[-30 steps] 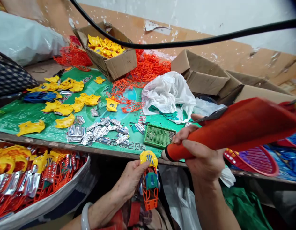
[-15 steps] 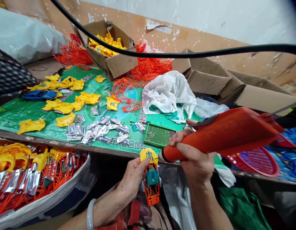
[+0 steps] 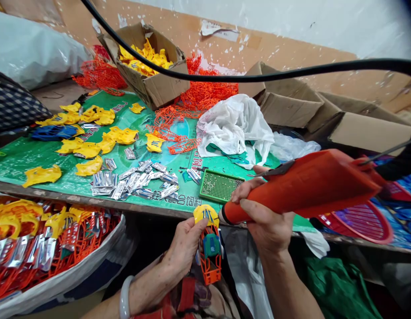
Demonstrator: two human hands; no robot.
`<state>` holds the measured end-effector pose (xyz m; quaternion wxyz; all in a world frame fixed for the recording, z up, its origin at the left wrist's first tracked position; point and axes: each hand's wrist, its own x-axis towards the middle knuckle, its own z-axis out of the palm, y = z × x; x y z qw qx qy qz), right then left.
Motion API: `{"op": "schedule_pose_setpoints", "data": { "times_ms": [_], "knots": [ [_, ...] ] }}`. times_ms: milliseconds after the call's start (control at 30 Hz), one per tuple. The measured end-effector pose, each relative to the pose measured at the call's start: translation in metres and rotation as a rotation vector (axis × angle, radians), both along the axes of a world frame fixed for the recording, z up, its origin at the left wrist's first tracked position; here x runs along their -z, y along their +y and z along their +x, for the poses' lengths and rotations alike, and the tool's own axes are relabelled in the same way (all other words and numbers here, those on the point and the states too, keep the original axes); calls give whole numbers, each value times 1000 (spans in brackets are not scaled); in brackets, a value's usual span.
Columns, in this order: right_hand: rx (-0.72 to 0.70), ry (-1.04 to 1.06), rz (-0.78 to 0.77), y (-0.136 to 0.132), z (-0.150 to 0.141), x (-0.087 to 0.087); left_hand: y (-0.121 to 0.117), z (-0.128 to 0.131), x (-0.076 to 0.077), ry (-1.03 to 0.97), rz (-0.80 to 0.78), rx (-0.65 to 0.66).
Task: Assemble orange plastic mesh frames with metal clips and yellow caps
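My left hand [image 3: 187, 243] is closed on a toy car body [image 3: 211, 261], an orange frame with a yellow front and a green block in its middle. Its thumb presses on the yellow part. Fingers of my right hand [image 3: 267, 217] wrap round a red electric screwdriver [image 3: 301, 190], held nearly level. The driver's tip meets the right side of the yellow part; the exact contact point is too small to make out. Just beyond, on the table, lies a green tray [image 3: 222, 186] of small screws. Silver plates [image 3: 135, 181] are heaped left of it.
Yellow parts [image 3: 87, 148] are strewn over the green-covered table, with orange frames [image 3: 205, 95] behind. A cardboard box [image 3: 168, 91] holds more yellow parts. At lower left stands a full sack [image 3: 102, 252]. A black cable [image 3: 292, 73] crosses overhead; a red basket [image 3: 374, 223] is at right.
The screwdriver's rear end has swung slightly left, and its tip stays at the yellow part. My left hand and the toy car body have hardly moved. The view has shifted slightly.
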<state>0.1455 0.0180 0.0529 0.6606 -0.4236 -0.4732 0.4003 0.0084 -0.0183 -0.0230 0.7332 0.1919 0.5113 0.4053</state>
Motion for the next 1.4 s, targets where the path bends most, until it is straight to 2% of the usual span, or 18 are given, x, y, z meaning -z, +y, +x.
{"op": "schedule_pose_setpoints", "data": {
  "times_ms": [267,533,700,833,933,1133,1400],
  "knots": [
    [-21,-25,1,-1,-2,8,-2,2,6,4,-4,-38],
    [-74,38,37,-5,-6,9,-2,1,10,11,14,-54],
    [-26,47,57,-2,4,-4,0,-6,5,-65,13,34],
    [106,90,111,13,15,-22,3,-13,1,-90,25,133],
    [191,107,132,27,22,-28,5,-18,-1,-85,12,182],
    [256,-9,191,47,34,-14,8,-27,-8,-176,-27,279],
    [270,-22,162,51,35,-1,5,-27,-2,-161,-64,136]
  ]
}}
